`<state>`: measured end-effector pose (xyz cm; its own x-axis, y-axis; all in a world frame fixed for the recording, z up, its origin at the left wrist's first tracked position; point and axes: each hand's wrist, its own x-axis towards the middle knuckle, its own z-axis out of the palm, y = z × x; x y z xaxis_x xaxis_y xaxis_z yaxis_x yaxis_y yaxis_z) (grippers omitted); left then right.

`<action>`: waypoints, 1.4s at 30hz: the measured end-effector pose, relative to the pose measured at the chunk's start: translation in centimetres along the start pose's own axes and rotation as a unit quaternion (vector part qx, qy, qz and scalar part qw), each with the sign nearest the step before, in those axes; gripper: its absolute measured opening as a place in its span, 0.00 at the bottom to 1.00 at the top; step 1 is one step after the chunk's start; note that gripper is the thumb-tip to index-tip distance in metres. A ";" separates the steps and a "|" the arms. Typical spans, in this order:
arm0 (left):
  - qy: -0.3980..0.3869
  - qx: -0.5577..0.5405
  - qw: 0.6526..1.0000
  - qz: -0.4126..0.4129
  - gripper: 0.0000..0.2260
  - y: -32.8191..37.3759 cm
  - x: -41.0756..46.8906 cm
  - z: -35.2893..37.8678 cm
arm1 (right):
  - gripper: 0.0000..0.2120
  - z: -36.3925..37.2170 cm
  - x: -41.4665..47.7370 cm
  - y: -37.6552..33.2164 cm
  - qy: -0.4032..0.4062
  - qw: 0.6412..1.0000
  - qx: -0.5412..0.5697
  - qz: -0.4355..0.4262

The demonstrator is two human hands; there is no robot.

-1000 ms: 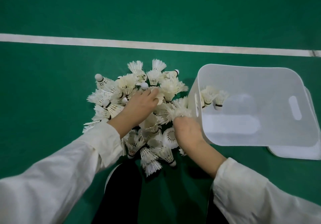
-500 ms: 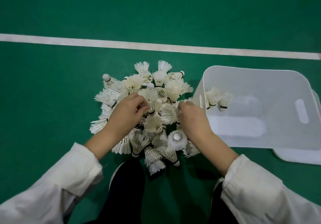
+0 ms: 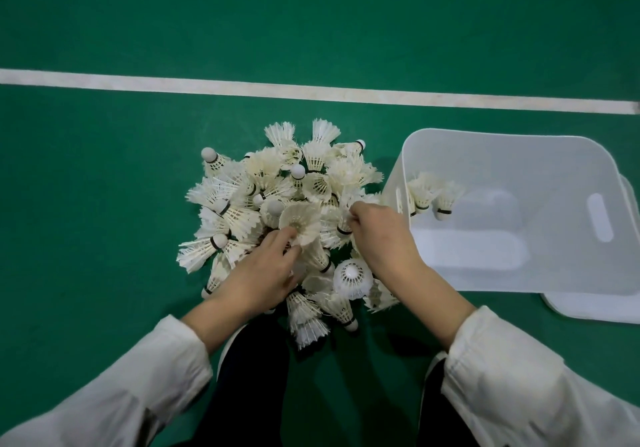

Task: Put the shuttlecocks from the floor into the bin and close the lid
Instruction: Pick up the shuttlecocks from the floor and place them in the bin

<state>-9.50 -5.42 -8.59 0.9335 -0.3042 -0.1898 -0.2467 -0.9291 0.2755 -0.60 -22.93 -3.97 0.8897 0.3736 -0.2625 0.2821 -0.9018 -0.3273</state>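
Note:
A heap of several white feather shuttlecocks [image 3: 242, 200] lies on the green floor in front of me. My left hand [image 3: 263, 273] rests on the near side of the heap and pinches the rim of one shuttlecock [image 3: 301, 224] that faces up. My right hand [image 3: 384, 235] is closed on another shuttlecock [image 3: 341, 228] at the heap's right side. To the right stands the open white plastic bin [image 3: 554, 266], with a few shuttlecocks [image 3: 433, 197] against its left inner wall. The bin's lid [image 3: 588, 308] lies under its right near corner.
A white court line [image 3: 311, 93] crosses the floor beyond the heap. My dark trouser legs [image 3: 252, 377] and white-soled shoes are at the near edge of the heap. Green floor stretches on the left and behind.
Both hands have drawn back toward me across the heap. The left hand has taken hold of a shuttlecock and tipped it upward; the right hand has closed on one near the bin.

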 end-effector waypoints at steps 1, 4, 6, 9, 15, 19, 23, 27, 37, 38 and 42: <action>0.005 0.009 1.000 0.001 0.15 -0.1 0.2 0.3 | 0.07 -0.1 0.0 0.1 0.000 1.000 0.004 -0.003; 0.024 -0.024 0.999 -0.015 0.08 -0.5 1.0 0.0 | 0.07 -0.4 0.0 0.2 0.006 1.000 0.023 -0.014; 0.052 -0.062 0.996 -0.030 0.07 -0.6 1.7 -1.1 | 0.08 -1.3 0.0 0.2 0.016 0.999 0.040 -0.023; 0.104 -0.092 0.989 -0.042 0.11 0.0 3.0 -4.9 | 0.10 -4.3 0.8 0.2 0.039 0.997 0.057 -0.036; 0.218 -0.058 0.974 0.014 0.08 4.2 7.3 -14.1 | 0.09 -14.3 2.4 4.5 0.126 0.991 0.003 -0.046; 0.204 -0.043 0.976 0.062 0.08 8.6 10.5 -16.8 | 0.07 -17.0 1.0 10.8 0.114 0.993 -0.039 0.009; 0.163 0.021 0.975 0.150 0.09 12.3 13.5 -15.6 | 0.08 -14.9 -1.1 17.4 0.059 0.994 -0.019 0.089; 0.126 0.039 0.981 0.143 0.09 15.0 16.5 -12.0 | 0.08 -10.3 -0.6 22.3 0.013 0.991 0.012 0.132; 0.069 0.066 0.986 0.136 0.05 17.5 18.0 -3.6 | 0.09 -4.1 4.2 26.6 -0.039 0.988 0.012 0.151; 0.065 0.068 0.986 0.136 0.05 17.4 18.0 -3.3 | 0.09 -3.8 4.4 26.7 -0.045 0.987 0.013 0.154; 0.053 0.060 0.989 0.123 0.05 17.1 18.2 -2.8 | 0.09 -2.9 5.0 27.0 -0.053 0.983 0.030 0.171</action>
<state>3.99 -26.22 -4.75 0.8623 -0.5055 -0.0290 -0.4922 -0.8503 0.1862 12.50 -46.07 -11.54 0.8857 0.0742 -0.4583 -0.0517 -0.9652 -0.2563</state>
